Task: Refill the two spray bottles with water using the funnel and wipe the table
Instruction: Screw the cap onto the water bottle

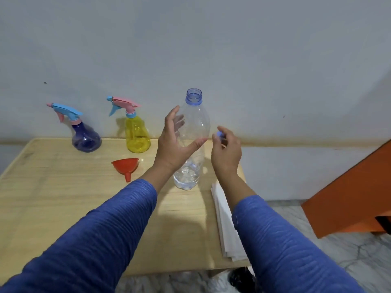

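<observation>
A clear plastic water bottle [195, 127] stands upright on the wooden table [63, 197] with its mouth uncapped. My left hand [173, 142] is spread around its left side, thumb touching it and fingers apart. Just right of the bottle, my right hand [227, 151] pinches the blue bottle cap [220, 134]. A purple spray bottle [85, 136] and a yellow spray bottle [137, 134] stand at the back of the table by the wall. An orange-red funnel [126, 166] lies on its side in front of the yellow one.
A folded white cloth or paper stack [227, 229] lies along the table's right edge. An orange piece of furniture [349, 197] stands to the right on the marble floor. A dark object [241, 279] sits on the floor below the table's front corner.
</observation>
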The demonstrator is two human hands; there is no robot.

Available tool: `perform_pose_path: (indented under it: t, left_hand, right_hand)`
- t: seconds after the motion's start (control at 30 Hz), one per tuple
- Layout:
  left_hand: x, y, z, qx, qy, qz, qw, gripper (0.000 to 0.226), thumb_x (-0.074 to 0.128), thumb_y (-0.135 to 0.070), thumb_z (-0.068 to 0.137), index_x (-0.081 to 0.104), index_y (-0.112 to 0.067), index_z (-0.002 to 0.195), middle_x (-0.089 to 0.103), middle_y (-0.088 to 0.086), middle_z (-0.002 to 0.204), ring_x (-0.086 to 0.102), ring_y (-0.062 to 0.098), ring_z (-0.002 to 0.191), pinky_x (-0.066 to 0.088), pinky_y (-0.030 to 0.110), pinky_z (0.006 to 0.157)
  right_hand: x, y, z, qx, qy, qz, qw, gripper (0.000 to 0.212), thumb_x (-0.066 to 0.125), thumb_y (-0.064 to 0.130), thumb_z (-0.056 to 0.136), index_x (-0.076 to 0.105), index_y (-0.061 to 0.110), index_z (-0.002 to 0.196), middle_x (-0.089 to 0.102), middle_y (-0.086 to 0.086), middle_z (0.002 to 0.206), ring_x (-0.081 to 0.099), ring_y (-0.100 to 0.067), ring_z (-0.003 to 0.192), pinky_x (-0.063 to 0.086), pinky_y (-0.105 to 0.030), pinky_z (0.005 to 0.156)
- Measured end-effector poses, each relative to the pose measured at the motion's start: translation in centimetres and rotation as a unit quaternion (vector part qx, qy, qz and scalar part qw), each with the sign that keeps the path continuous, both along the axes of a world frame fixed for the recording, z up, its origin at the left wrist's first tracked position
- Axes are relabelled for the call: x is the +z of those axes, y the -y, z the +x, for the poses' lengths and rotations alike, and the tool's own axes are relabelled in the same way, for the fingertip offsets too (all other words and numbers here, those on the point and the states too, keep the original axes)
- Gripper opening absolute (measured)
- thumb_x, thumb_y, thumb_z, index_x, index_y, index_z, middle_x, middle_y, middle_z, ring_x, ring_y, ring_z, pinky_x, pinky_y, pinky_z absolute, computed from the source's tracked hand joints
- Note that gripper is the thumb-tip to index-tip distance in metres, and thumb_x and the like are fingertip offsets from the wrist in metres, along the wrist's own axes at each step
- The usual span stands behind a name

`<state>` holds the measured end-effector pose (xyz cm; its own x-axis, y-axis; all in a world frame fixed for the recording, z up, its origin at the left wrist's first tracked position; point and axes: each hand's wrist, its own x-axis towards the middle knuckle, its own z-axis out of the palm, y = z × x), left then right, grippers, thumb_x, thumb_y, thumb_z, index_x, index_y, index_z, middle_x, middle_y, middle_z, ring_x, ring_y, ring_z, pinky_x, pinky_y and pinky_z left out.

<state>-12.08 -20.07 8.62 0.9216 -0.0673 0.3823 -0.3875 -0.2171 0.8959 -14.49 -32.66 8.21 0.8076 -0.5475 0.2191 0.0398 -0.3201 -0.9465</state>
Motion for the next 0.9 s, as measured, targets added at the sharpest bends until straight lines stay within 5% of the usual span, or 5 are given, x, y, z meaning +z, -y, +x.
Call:
perform_pose_path:
  t: [0.23,0.4,0.5,0.67,0.9]
  left_hand:
    - [0.3,0.2,0.1,-0.003,-0.009,0.010,1.000,0.105,0.071,-0.061,0.056,0.022,-0.023,0.141,0.044,0.006,0.136,0.049,0.011,0.122,0.038,0.019,0.098]
    - [0.3,0.1,0.3,0.000,-0.014,0.017,1.000,0.101,0.079,-0.046,0.063,0.022,-0.020,0.142,0.043,0.008,0.138,0.049,0.014,0.123,0.039,0.022,0.097]
    - [0.2,0.0,0.2,0.007,-0.011,0.018,1.000,0.095,0.079,-0.039,0.067,0.023,-0.022,0.141,0.044,0.006,0.138,0.049,0.013,0.122,0.039,0.022,0.096]
    - [0.5,0.1,-0.2,-0.010,-0.025,0.006,1.000,0.099,0.073,-0.055,0.060,0.022,-0.029,0.141,0.043,0.001,0.138,0.047,0.009,0.122,0.038,0.022,0.098]
    - [0.5,0.2,-0.4,-0.007,-0.029,-0.002,1.000,0.099,0.072,-0.055,0.059,0.023,-0.028,0.140,0.043,0.002,0.138,0.048,0.011,0.123,0.040,0.026,0.100]
  right_hand:
    - [9.5,-2.6,1.5,0.132,0.182,0.199,0.954,0.017,0.060,0.000,0.087,0.050,0.015,0.088,0.064,-0.004,0.100,0.062,-0.005,0.090,0.049,-0.016,0.083]
    - [9.6,-2.5,1.3,0.236,0.158,0.137,0.949,0.015,0.056,-0.002,0.089,0.054,0.006,0.102,0.064,-0.010,0.109,0.062,-0.004,0.094,0.048,-0.015,0.083]
    - [10.2,-1.3,1.3,0.300,0.115,0.058,0.945,0.034,0.054,0.000,0.091,0.053,0.006,0.125,0.061,-0.006,0.116,0.060,-0.004,0.101,0.047,-0.016,0.090]
    - [12.1,0.6,1.7,0.379,0.025,-0.062,0.923,0.038,0.051,0.002,0.093,0.053,0.011,0.130,0.061,-0.001,0.120,0.056,-0.010,0.114,0.042,-0.022,0.103]
    - [10.7,-0.7,1.2,0.306,0.082,0.066,0.946,0.025,0.065,0.001,0.083,0.069,0.015,0.104,0.063,-0.005,0.109,0.061,-0.006,0.092,0.050,-0.020,0.085]
